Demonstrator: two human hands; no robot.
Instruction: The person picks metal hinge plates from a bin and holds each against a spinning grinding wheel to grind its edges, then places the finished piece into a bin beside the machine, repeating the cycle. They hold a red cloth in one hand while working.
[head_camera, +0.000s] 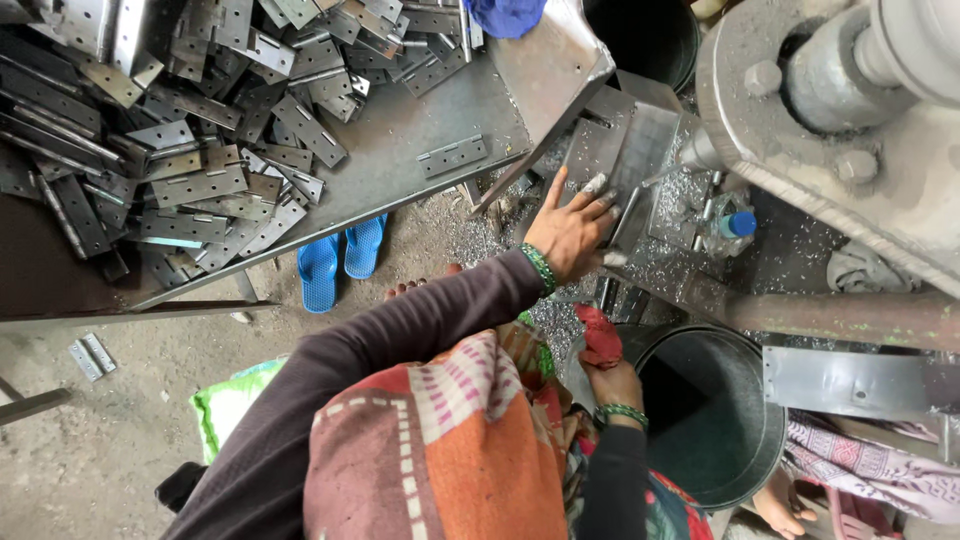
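nearest the lens is the orange and red patterned shawl (450, 450) over the person's shoulders, with dark sleeves running out from under it. the right hand (612, 383) is curled closed around a red rag (598, 335), a green bangle at its wrist, and sits just beside the rim of a dark metal bucket (760, 440). the left hand (572, 228) lies further out, fingers spread flat, not closed on anything, pressing a bent steel plate (625, 150) on the press bed; whether a small part lies under the palm cannot be told.

to do this well, i judge the left grip should stay flat and low, fingertips kept on the near side of the plate and away from the machine head (830, 110) above and to the right. the rag hand is best kept by the bucket, off the bed.

around the grip the bed is strewn with bright metal shavings (680, 200). a small bottle with a blue cap (728, 230) stands just right of the fingers. well to the left of the grip, the counter (390, 170) carries a heap of punched hinge plates (190, 140). blue sandals (340, 260) lie on the floor below it.
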